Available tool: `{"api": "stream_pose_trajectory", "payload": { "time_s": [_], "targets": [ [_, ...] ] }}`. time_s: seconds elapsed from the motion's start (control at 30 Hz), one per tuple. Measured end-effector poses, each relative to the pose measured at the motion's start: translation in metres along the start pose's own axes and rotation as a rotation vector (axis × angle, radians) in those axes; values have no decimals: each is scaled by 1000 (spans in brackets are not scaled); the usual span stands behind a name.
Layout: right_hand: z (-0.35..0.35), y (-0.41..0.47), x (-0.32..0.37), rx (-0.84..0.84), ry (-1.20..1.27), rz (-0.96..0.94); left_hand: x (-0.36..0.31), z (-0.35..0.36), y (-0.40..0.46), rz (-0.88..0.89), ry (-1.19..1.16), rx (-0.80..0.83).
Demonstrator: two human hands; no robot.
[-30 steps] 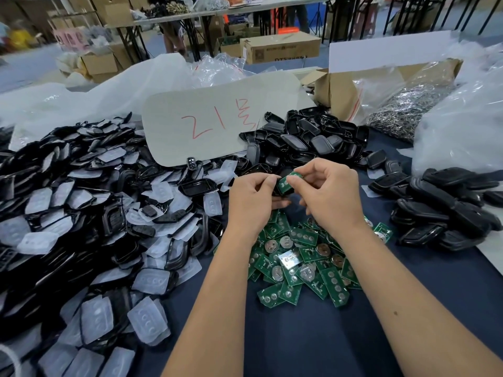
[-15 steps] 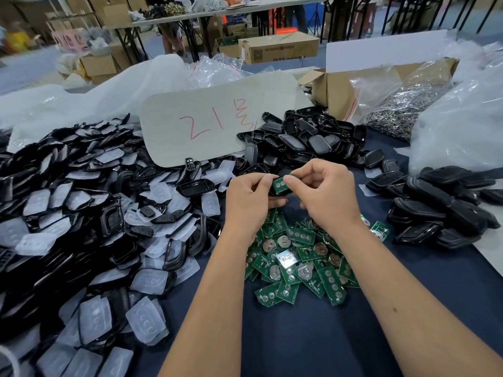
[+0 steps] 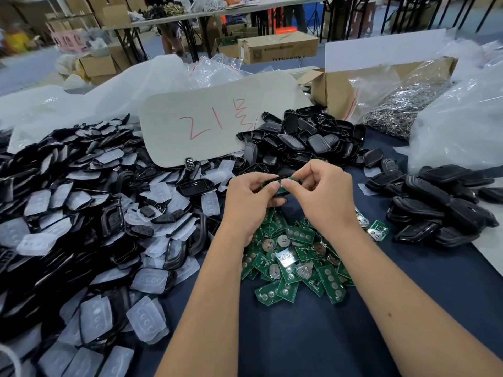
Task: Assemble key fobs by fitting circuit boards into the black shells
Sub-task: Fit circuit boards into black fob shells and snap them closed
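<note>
From the head view we see the shell (image 3: 272, 178) held above the board pile (image 3: 294, 257), its long axis running left to right — a green board (image 3: 283, 186) sits at its right end. Our left hand (image 3: 251, 198) curls around the shell; our right hand (image 3: 322, 191) pinches the board — fingers closed tight on both.

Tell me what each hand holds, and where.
Left hand grips the black plastic shell underneath; right hand pinches the small green circuit board at its edge.
</note>
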State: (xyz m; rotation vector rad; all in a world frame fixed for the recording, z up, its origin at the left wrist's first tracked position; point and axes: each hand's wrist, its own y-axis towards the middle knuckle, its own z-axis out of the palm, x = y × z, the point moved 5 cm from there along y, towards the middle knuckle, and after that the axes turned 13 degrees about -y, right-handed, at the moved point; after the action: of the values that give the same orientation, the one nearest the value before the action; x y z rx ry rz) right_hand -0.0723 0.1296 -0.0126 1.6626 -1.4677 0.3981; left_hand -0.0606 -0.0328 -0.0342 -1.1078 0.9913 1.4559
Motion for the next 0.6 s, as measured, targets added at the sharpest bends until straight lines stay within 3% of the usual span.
{"api": "stream_pose_trajectory", "payload": {
  "time_s": [0.13, 0.27, 0.33, 0.43, 0.6],
  "targets": [
    [-5, 0, -3, -67, -70, 16, -1, -2, 0, -1, 14, 2],
    [-1, 2, 0, 40, -54, 8, -6, -4, -1, 48, 52, 1],
    [1, 4, 5, 124, 123, 36, -11, -4, -1, 67, -13, -22],
    [6, 6, 18, 122, 400, 157, -20, -8, -2, 75, -176, -75],
    [35, 2, 56, 194, 579, 169, -44, -33, -4, 111, -299, -129]
  ]
}}
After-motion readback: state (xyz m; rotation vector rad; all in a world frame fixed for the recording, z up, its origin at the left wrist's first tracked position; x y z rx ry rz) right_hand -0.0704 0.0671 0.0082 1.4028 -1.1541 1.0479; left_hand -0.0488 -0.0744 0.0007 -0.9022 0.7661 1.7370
